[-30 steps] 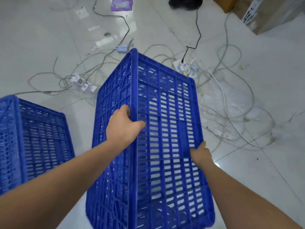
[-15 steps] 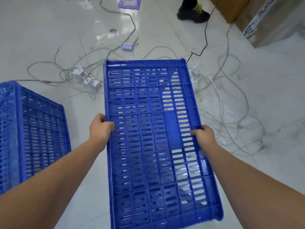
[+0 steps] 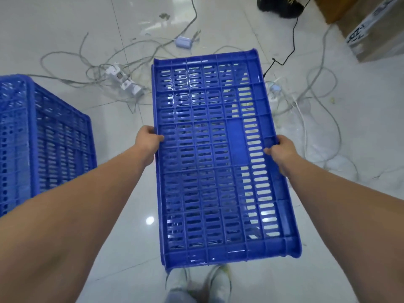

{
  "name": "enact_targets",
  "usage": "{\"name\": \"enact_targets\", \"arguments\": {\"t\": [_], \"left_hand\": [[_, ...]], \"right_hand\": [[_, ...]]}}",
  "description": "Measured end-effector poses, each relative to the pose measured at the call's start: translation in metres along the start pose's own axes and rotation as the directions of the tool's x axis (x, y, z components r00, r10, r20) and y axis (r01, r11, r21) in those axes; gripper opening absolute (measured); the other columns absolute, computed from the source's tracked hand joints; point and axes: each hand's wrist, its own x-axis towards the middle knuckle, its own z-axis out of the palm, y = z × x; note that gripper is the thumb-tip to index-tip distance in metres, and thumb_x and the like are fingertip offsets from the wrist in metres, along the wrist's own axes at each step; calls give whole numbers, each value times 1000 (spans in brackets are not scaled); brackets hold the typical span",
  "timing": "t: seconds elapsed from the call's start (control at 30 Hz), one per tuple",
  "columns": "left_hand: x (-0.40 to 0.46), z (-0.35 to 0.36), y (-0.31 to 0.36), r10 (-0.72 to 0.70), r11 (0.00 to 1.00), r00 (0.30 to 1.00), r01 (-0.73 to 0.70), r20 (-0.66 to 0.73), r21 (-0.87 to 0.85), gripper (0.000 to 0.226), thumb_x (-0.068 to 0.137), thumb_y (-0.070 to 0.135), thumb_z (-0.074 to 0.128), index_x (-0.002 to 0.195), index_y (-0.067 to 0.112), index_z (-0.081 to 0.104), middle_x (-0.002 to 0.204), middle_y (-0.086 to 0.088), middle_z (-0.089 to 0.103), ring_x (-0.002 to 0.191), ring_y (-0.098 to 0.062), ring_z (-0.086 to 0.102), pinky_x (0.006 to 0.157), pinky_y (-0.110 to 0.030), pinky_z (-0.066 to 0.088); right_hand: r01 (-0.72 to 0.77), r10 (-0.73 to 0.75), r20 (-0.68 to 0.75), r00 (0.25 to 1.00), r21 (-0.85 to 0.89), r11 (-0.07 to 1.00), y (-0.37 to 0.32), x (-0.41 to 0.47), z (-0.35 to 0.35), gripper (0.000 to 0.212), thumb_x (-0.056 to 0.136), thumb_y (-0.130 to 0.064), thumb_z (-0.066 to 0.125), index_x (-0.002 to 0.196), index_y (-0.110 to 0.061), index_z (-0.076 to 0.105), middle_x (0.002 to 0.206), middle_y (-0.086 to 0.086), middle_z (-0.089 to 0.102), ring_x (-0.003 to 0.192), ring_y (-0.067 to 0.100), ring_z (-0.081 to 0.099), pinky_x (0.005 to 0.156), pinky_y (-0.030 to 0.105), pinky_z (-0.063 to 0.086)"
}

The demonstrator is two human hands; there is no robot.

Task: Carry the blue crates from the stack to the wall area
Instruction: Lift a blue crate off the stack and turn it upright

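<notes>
I hold a blue slotted plastic crate [image 3: 218, 158] in the air in front of me, its flat perforated face turned up toward the camera. My left hand [image 3: 147, 141] grips its left long edge about midway. My right hand [image 3: 281, 149] grips the right long edge opposite. Both forearms reach forward from the bottom corners. A second blue crate [image 3: 43, 138] stands on the floor at the left, apart from the one I hold.
Grey and white cables [image 3: 314, 101] and power strips [image 3: 124, 82] lie tangled across the glossy white tile floor ahead. A small lilac adapter [image 3: 183, 42] lies further off. Cardboard boxes [image 3: 376, 29] stand top right beside another person's black shoe [image 3: 279, 5]. My own shoes [image 3: 218, 283] show below.
The crate has swung from standing on edge to lying flat between my hands. My left hand shifted from the upper corner to the left edge. The view has moved forward over the cables.
</notes>
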Motion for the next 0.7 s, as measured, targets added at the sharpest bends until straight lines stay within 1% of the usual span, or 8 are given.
{"name": "enact_targets", "arguments": {"t": [0.13, 0.23, 0.37, 0.5, 0.53, 0.6, 0.63, 0.7], "left_hand": [[8, -6, 11, -15, 999, 1000, 15, -6, 35, 32, 94, -1, 48, 126, 0, 47, 110, -12, 54, 96, -27, 57, 83, -36, 49], [15, -4, 17, -10, 999, 1000, 11, -14, 44, 32, 96, 3, 48, 128, 2, 46, 118, -13, 55, 97, -26, 57, 83, -36, 49], [23, 4, 27, 6, 998, 999, -3, -39, 67, 34, 99, 12, 46, 132, 5, 44, 129, -12, 54, 100, -24, 54, 85, -34, 47], [26, 18, 35, 46, 973, 994, -21, -103, 232, 37, 99, 15, 45, 135, 6, 42, 135, -11, 50, 108, -28, 53, 89, -35, 45], [24, 24, 35, 88, 933, 987, -33, -138, 358, 42, 98, 16, 46, 138, 6, 39, 142, -11, 44, 120, -30, 48, 98, -36, 42], [9, 44, 35, 232, 752, 961, -78, -153, 654, 60, 96, 22, 49, 149, 7, 24, 159, -12, 17, 144, -31, 20, 117, -38, 22], [-3, 58, 37, 298, 672, 947, -119, -121, 731, 66, 97, 26, 49, 151, 8, 17, 161, -11, 8, 148, -29, 9, 121, -38, 13], [-29, 90, 42, 382, 597, 923, -220, -32, 771, 66, 97, 31, 48, 151, 11, 17, 161, -10, 6, 149, -28, 6, 121, -39, 10]], "right_hand": [[-4, 4, 3, 1000, 4, 1000, -13, 2, 7, 38, 89, 7, 51, 125, -5, 53, 121, 21, 62, 95, 30, 59, 92, 49, 51], [6, -6, 10, 1000, 14, 1000, -18, 9, 8, 41, 89, 7, 50, 128, -6, 51, 119, 18, 62, 95, 28, 58, 90, 45, 52], [32, -33, 41, 999, 30, 999, -24, 23, 4, 43, 91, 9, 49, 131, -5, 49, 107, 10, 58, 93, 25, 57, 86, 40, 51], [46, -51, 73, 996, 65, 997, -29, 32, -3, 43, 90, 7, 54, 131, -8, 50, 111, 9, 58, 95, 25, 57, 88, 40, 51], [24, -31, 93, 995, 74, 997, -27, 34, -6, 42, 90, 4, 56, 129, -9, 51, 112, 8, 59, 96, 26, 58, 90, 42, 51], [-40, 29, 164, 986, 63, 997, -20, 36, -9, 29, 92, -8, 59, 121, -12, 55, 108, 5, 62, 97, 26, 58, 90, 42, 50], [-90, 78, 217, 973, 46, 995, -16, 34, -11, 23, 93, -17, 59, 115, -13, 55, 107, 3, 63, 99, 25, 58, 90, 41, 48], [-175, 159, 266, 951, 36, 984, -5, 34, -12, 33, 91, -31, 60, 118, -11, 57, 115, 3, 64, 106, 27, 60, 96, 43, 48]]}}
